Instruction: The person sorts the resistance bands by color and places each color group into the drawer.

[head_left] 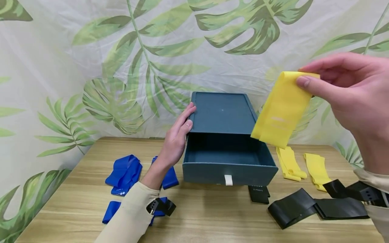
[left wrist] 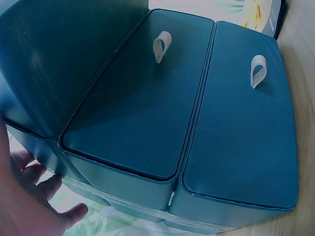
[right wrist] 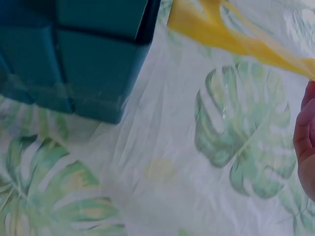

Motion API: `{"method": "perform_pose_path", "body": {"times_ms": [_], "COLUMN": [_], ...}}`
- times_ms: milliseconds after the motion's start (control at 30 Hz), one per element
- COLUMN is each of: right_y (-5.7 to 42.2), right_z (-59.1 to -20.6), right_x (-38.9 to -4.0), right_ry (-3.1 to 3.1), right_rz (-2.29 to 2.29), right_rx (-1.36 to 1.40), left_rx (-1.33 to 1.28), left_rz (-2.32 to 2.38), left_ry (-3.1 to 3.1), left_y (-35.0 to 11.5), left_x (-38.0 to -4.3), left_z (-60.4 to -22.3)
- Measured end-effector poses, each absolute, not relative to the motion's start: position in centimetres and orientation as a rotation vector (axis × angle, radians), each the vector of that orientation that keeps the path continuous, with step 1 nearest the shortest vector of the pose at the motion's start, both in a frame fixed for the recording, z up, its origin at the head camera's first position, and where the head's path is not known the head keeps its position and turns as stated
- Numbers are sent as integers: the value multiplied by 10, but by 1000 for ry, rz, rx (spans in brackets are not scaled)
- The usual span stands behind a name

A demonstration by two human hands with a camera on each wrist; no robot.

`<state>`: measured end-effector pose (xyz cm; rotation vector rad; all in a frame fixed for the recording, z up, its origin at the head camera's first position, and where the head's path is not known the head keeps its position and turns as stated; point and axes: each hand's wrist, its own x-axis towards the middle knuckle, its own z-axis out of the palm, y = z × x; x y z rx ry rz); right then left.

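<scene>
A dark blue-green drawer cabinet (head_left: pixel 223 111) stands at the back of the table, its top drawer (head_left: pixel 212 173) pulled out, with a white pull tab on the front. My left hand (head_left: pixel 174 145) rests against the cabinet's upper left side, fingers extended. In the left wrist view, two closed drawers (left wrist: pixel 133 103) show below the pulled-out one. Up at the right, my right hand (head_left: pixel 352 87) pinches a folded yellow resistance band (head_left: pixel 282 111) by its top edge between thumb and fingers. The band hangs down, its lower end overlapping the drawer's right side in the head view.
Two yellow bands (head_left: pixel 317 170) lie right of the cabinet. Black bands (head_left: pixel 293 207) lie nearer the front right, and a small folded black one (head_left: pixel 258 194) is by the drawer. Several blue bands (head_left: pixel 124 172) lie on the left. A leaf-print cloth (head_left: pixel 170 67) hangs behind the table.
</scene>
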<state>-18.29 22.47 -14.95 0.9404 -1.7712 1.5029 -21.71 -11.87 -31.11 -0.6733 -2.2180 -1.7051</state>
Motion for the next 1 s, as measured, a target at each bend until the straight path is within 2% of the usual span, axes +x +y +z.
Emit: {"method": "perform_pose_path", "body": {"times_ms": [367, 1000], "right_y": [170, 95], "right_z": [-152, -185], "right_x": [-174, -155], "right_ry": [-1717, -1991], "right_rz": [1499, 1208], "right_rx": [1032, 771], "left_rx": [-683, -672], "left_rz": [-1713, -1712], "left_ry": [-2212, -2215], "left_y": [-119, -119], "left_x": [-218, -218], "left_z": [-312, -311]}}
